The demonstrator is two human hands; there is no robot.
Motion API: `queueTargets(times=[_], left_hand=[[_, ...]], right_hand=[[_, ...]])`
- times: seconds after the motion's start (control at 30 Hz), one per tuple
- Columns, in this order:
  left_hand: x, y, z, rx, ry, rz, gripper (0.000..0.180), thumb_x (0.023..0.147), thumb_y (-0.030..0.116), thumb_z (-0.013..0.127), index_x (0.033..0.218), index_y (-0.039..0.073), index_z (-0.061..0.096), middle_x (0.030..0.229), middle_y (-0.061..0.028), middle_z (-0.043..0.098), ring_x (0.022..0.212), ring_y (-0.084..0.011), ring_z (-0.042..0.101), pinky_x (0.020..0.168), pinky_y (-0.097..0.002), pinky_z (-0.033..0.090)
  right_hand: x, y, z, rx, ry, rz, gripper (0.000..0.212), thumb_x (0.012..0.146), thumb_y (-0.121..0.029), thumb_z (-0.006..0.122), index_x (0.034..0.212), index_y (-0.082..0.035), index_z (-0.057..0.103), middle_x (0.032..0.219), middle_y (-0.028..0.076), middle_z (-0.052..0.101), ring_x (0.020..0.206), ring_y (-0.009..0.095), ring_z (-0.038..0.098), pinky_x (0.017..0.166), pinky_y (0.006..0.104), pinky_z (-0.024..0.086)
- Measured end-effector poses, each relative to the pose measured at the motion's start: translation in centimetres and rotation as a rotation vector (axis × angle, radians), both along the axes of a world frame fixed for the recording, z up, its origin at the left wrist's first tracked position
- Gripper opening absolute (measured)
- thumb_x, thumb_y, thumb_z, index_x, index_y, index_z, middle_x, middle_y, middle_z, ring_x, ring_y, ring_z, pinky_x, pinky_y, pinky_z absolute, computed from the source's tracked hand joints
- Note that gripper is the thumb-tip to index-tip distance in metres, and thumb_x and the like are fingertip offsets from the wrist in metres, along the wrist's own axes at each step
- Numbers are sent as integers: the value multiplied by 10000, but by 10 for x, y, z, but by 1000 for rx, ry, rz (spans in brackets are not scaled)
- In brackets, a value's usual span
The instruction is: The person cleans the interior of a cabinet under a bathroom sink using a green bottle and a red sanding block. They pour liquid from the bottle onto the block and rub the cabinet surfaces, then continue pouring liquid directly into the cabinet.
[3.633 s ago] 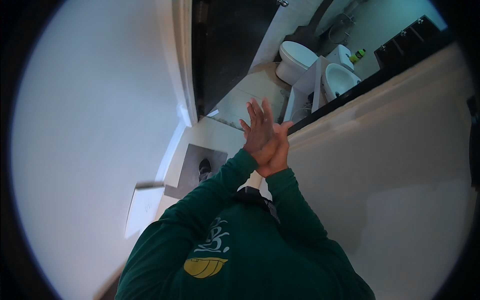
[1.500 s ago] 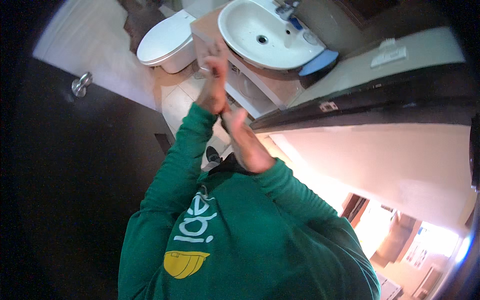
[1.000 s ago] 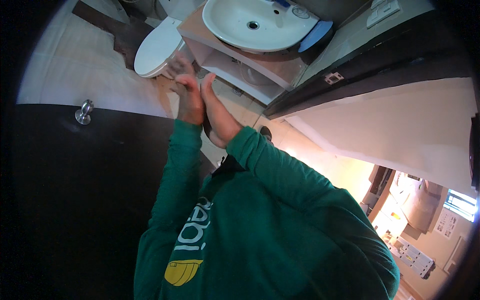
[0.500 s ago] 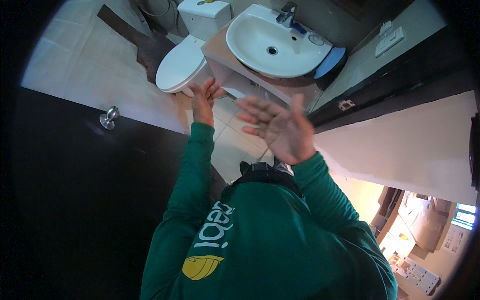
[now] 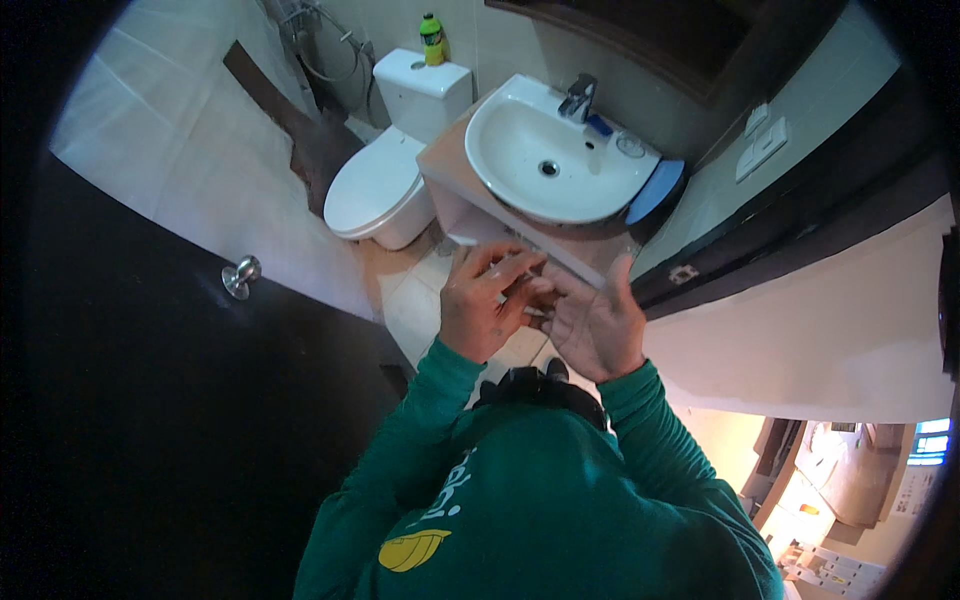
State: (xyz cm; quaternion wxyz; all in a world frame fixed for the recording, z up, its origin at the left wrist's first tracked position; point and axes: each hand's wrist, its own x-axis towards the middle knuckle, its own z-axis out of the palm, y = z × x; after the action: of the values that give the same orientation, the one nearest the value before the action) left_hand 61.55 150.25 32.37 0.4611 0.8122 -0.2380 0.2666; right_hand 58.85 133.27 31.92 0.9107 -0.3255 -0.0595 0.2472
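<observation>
In front of my waist, my two hands meet fingers to fingers. My right hand (image 5: 600, 325) is open, palm up, thumb stretched away from the other fingers. Over its fingertips reaches my left hand (image 5: 485, 300), back upward, with bent fingers that stand apart. No object shows in either hand, though the spot where the fingers overlap is partly hidden. Just beyond them is the white washbasin (image 5: 515, 190), with a chrome tap (image 5: 578, 97), a small blue item (image 5: 599, 125) and a clear round dish (image 5: 630, 146) on its rim.
Left of the basin stands a white toilet (image 5: 375, 190), lid down, with a green bottle (image 5: 431, 40) on its tank. A dark door (image 5: 190, 400) with a round metal knob (image 5: 241, 277) fills the left side. At right are the dark door frame (image 5: 780, 210) and light switches (image 5: 762, 148).
My hands, apart before, have come together; the left turned its back upward and moved right. The view tilted up, so the bottle on the toilet tank now shows fully.
</observation>
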Motion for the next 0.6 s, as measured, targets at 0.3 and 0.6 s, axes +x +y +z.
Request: queueTargets(times=[0.3, 0.6], left_hand=[[-7, 3, -24, -173, 239, -145, 173, 872, 9, 690, 1035, 44, 738, 978, -106, 680, 894, -213, 679, 708, -335, 573], [-9, 0, -23, -266, 640, -299, 162, 919, 129, 685, 997, -11, 712, 1005, -121, 659, 922, -197, 639, 803, -321, 538]], right_hand=[[-11, -15, 11, -194, -55, 84, 1184, 847, -875, 236, 1476, 127, 288, 1466, 189, 409, 1386, 295, 369, 1151, 462, 279], [-29, -18, 1, -327, -178, 59, 1122, 880, -836, 280, 1527, 79, 233, 1572, 170, 302, 1435, 281, 306, 1164, 434, 254]])
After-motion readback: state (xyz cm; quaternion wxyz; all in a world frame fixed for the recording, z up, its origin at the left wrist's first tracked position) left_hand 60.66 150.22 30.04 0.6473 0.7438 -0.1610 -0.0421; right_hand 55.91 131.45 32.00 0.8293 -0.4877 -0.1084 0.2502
